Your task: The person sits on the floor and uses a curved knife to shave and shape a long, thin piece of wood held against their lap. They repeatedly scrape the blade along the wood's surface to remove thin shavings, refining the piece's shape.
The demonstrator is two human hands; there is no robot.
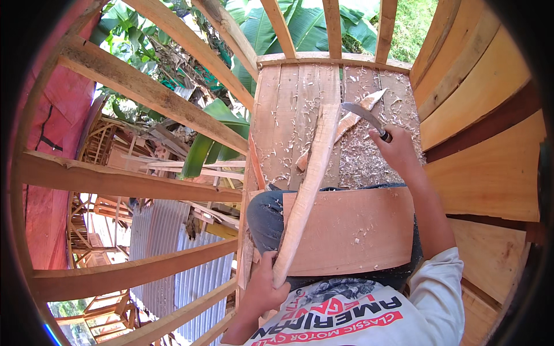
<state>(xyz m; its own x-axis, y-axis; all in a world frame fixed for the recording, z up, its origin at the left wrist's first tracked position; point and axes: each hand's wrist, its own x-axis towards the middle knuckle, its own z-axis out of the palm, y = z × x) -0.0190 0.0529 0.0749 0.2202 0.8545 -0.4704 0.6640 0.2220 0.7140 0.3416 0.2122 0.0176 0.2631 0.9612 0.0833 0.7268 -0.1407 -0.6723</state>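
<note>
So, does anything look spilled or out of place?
Pale curled wood shavings litter the brown wooden planks, thickest near the right hand. It looks messy, but suits that hand's curved metal knife and the long pale wooden piece in the left hand.

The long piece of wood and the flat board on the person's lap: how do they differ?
The long piece of wood is narrow and slightly crooked, while the flat board is broad and sheet-like. The long piece looks paler; the board is a redder brown. The left hand grips the long piece near its lower end, whereas the board lies across the lap with neither hand holding it. Both appear to be wood.
</note>
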